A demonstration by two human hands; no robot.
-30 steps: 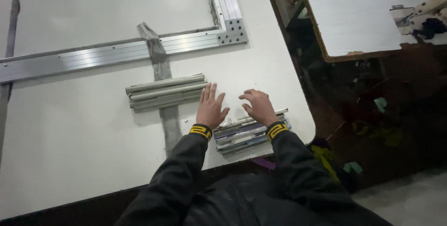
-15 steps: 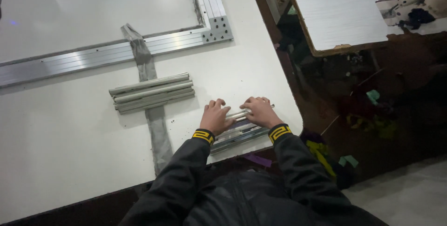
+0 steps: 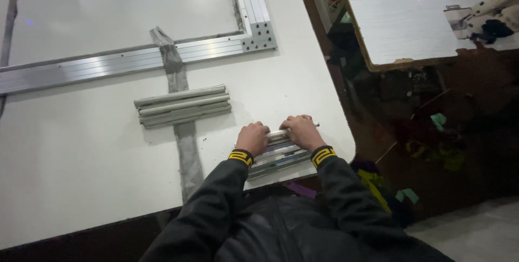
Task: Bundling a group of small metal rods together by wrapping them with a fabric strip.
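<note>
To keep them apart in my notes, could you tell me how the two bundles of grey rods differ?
The far bundle lies untouched across the grey strip; the near bundle sits at the table edge under both hands, left hand and right hand. The far bundle looks longer and shows fully; the near bundle is partly covered. Both are stacked grey rods lying roughly parallel.

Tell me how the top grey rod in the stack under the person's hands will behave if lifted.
The top rod looks straight and rigid, so it should probably lift without sagging. It seems narrow and rounded, so it may roll off the stack if released. Both the left hand and the right hand grip it, perhaps because it is long.
</note>
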